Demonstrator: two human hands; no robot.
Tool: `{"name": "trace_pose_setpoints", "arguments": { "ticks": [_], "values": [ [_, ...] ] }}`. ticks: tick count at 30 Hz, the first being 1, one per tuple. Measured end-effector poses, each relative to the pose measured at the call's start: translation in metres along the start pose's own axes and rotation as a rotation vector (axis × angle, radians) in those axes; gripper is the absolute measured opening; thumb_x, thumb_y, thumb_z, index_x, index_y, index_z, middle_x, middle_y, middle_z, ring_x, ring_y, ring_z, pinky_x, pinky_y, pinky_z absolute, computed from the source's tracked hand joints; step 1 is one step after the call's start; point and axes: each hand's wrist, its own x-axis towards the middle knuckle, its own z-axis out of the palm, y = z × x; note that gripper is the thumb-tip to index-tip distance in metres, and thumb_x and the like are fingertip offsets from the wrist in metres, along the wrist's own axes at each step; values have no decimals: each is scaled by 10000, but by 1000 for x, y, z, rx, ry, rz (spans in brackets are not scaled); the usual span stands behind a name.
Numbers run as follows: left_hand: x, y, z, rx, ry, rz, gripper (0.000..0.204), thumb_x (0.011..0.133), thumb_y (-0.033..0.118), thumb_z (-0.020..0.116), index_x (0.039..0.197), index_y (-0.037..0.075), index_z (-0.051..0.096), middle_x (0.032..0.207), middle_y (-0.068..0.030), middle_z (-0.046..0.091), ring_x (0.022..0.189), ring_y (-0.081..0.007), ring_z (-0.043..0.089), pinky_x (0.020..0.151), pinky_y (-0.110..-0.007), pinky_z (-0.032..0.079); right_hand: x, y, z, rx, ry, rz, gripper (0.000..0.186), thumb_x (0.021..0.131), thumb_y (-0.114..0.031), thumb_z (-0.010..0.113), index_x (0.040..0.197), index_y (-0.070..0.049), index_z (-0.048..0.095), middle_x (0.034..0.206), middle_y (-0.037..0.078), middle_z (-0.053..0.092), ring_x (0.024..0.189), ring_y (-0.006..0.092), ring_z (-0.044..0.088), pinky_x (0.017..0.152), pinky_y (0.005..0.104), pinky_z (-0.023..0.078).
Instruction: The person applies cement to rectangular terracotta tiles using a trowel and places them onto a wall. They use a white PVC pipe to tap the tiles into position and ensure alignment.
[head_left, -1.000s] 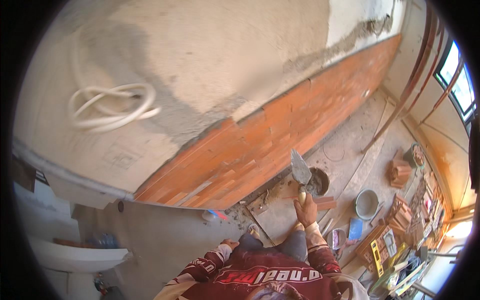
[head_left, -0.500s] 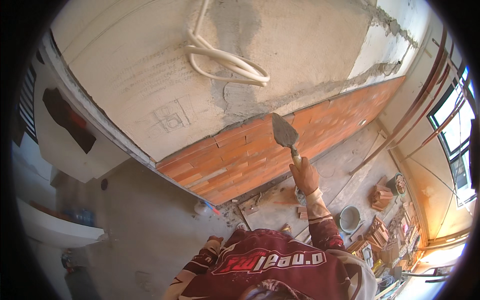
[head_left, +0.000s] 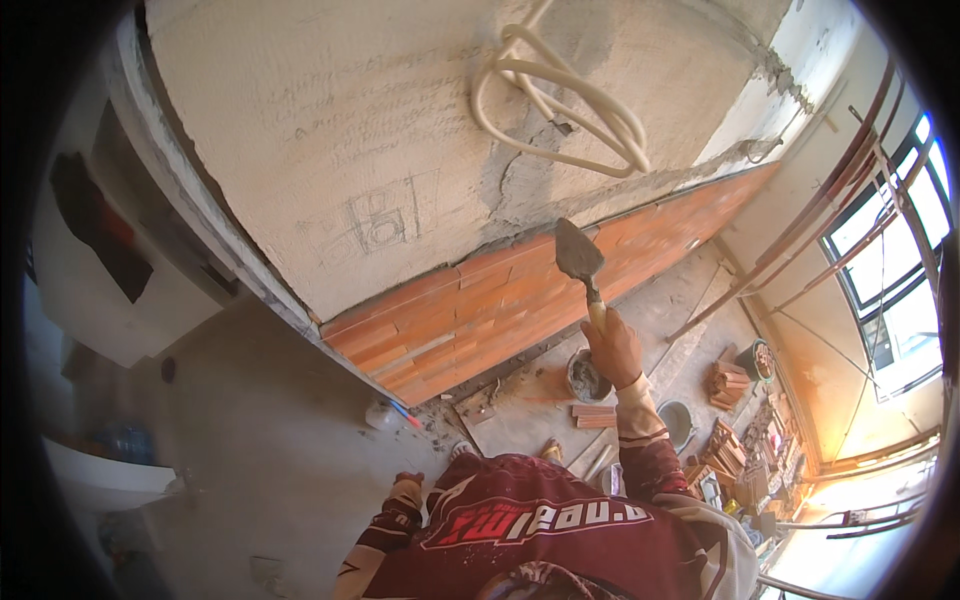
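One trowel point(head_left: 579, 254) in right hand point(head_left: 613, 350) fronts the upper brick edge point(head_left: 458, 272).

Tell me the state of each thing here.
Pointed metal trowel with pale handle: raised, blade up
Right hand: closed around the handle
Left hand: low, away from the trowel
Cream flexible tubing: loosely looped
Orange rectangular brick facing: laid in rows
Round dark-grey bucket: holding grey mortar
Thin reddish bricks: lying together
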Motion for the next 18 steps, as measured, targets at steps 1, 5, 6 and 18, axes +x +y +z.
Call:
{"name": "trace_pose_setpoints", "arguments": {
  "ticks": [1, 5, 6, 18],
  "values": [
    [18, -11, -4, -114, 100, -63, 459, 767, 408, 749, 1061, 62, 679, 1127, -142, 692, 1097, -320, 641, 968, -431, 481, 0, -9, 4, -14, 2, -18, 353, 878, -307, 637, 1093, -46, 535, 824, 248, 649, 767, 458, 618, 653, 539, 466],
    [47, -10, -23, -70, 25, 35, 519, 755, 386, 768, 1138, 61, 635, 1168, -127, 678, 1118, -306, 629, 979, -435, 475, -9, -24, 9, -44, 23, -42, 372, 878, -304, 640, 1109, -34, 528, 810, 249, 646, 749, 456, 617, 633, 533, 467],
    [37, 4, -30, -72, -8, 43, 529, 759, 390, 763, 1147, 56, 626, 1172, -127, 676, 1122, -304, 627, 981, -435, 473, -14, -16, 9, -69, 31, -37, 374, 879, -301, 639, 1112, -30, 526, 808, 249, 645, 747, 456, 617, 629, 531, 468],
    [52, 11, -23, 13, -26, 122, 467, 835, 379, 666, 1132, 19, 649, 1158, -151, 678, 1118, -287, 627, 958, -407, 469, -24, -51, 9, -79, 37, -16, 436, 875, -283, 644, 1187, -5, 520, 831, 266, 650, 780, 460, 628, 651, 531, 482]
  ]
}}
